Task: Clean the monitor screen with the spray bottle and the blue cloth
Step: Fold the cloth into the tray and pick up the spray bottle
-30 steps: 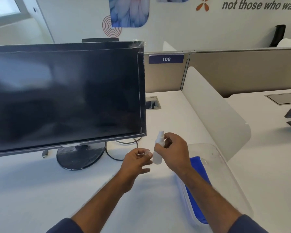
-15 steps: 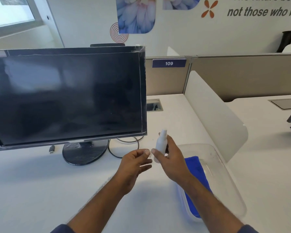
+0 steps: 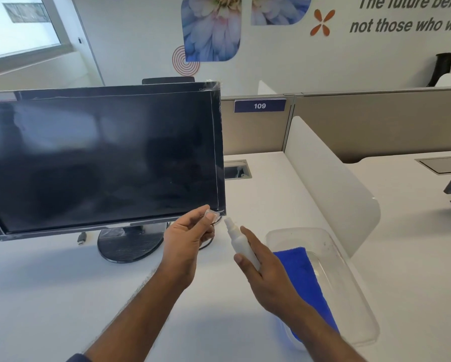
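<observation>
Right hand (image 3: pixel 265 267) grips the white spray bottle (image 3: pixel 241 242), nozzle bare and tilted toward the monitor (image 3: pixel 101 158); left hand (image 3: pixel 188 236) pinches its clear cap (image 3: pixel 211 212) right at the screen's lower corner. Blue cloth (image 3: pixel 305 278) lies in the clear tray (image 3: pixel 349 278) on the desk (image 3: pixel 49 296), partly behind the right forearm, with a white divider (image 3: pixel 328 184) just beyond.

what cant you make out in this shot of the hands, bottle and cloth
Head view only:
- blue cloth: the middle is hidden behind the right hand and forearm.
- spray bottle: the lower end is covered by the right hand's grip.
- monitor: the left edge is cut off by the frame.
- clear cap in the left hand: too small for detail.
</observation>
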Demonstrator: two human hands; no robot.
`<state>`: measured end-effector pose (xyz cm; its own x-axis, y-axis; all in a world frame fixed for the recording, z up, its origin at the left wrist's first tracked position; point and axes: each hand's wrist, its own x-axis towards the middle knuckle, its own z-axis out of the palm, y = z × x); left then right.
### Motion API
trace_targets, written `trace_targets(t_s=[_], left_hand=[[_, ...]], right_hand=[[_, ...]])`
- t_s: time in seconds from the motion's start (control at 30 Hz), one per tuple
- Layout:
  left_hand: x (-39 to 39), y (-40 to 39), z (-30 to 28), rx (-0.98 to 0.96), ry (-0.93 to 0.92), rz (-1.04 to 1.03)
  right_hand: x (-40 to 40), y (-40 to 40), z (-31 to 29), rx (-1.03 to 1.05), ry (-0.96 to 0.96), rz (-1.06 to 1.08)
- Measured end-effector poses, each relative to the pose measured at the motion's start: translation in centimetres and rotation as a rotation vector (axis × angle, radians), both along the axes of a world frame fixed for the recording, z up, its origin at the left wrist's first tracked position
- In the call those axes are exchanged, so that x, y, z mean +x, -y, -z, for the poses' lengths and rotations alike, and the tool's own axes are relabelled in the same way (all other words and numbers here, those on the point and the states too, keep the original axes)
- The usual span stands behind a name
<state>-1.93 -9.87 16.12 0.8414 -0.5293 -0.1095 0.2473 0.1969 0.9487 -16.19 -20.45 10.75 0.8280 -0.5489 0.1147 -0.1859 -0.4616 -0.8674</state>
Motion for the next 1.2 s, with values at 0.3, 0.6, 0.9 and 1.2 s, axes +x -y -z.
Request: trace_targets(t_s=[0.3,0.6,0.9,1.2], left_hand=[[-0.9,0.4,0.2,0.081,0.179,0.015],[-1.6,0.8,1.1,0.064,0.179,0.014],[-0.8,1.0,1.3,0.103,0.224,0.049],[-0.9,1.4,2.1,0.134,0.319,0.092]], right_hand=[[-0.1,0.6,-0.9,-0.101,-0.033,0.000],[0.1,0.8,-1.3,-0.269,-0.001,0.060],[0.5,0.6,-1.3,-0.083,0.090,0.009],[0.1,1.7,-1.2,0.022,-0.016,-0.061]])
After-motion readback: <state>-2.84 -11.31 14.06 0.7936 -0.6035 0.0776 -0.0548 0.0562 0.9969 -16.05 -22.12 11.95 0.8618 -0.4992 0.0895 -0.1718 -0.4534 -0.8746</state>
